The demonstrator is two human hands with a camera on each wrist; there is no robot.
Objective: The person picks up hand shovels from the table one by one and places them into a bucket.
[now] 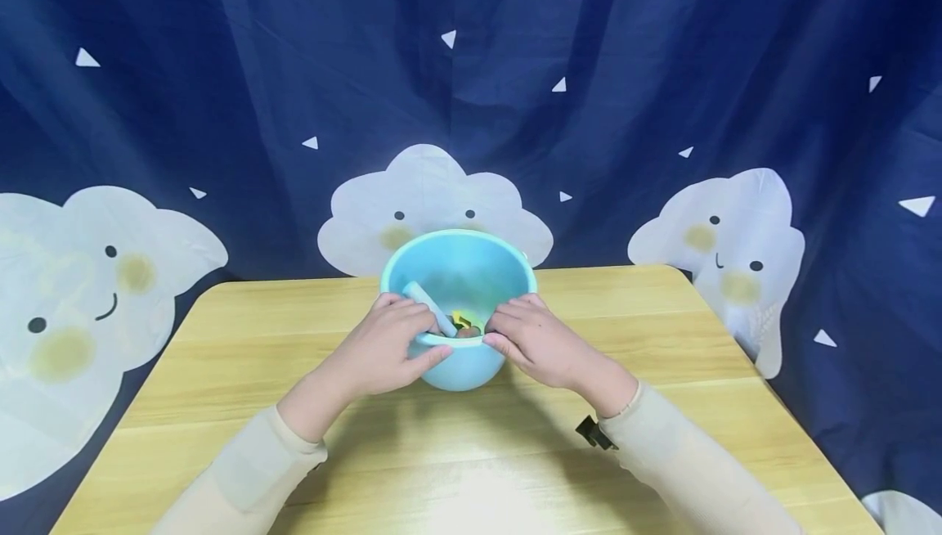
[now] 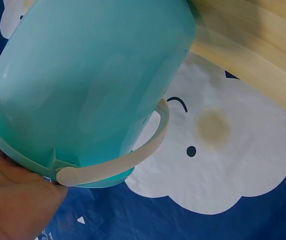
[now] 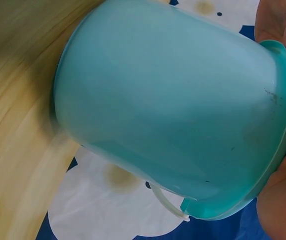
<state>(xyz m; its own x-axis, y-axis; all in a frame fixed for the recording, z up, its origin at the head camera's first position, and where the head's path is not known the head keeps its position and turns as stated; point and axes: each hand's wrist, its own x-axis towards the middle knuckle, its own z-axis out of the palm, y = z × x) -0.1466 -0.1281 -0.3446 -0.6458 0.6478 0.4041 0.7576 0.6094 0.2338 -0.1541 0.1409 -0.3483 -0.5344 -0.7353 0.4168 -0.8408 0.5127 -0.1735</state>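
Note:
A light blue plastic bucket (image 1: 458, 369) stands on the table, its mouth tipped toward me in the head view. My left hand (image 1: 386, 345) grips the near left part of the rim, fingers over the inside and thumb along the outside. On the near right, my right hand (image 1: 545, 343) holds the same rim in a like way. Inside lie a pale blue stick-shaped piece (image 1: 429, 306), a yellow piece (image 1: 459, 319) and something brownish (image 1: 468, 332), partly hidden by the rim. A whitish carrying handle (image 2: 118, 167) hangs along the bucket's side in the left wrist view.
The light wood table (image 1: 456, 469) has rounded far corners. Directly behind its far edge hangs a dark blue curtain (image 1: 515, 126) printed with smiling white clouds and small triangles. A small black clip-like piece (image 1: 594, 433) sticks out beside the right sleeve cuff.

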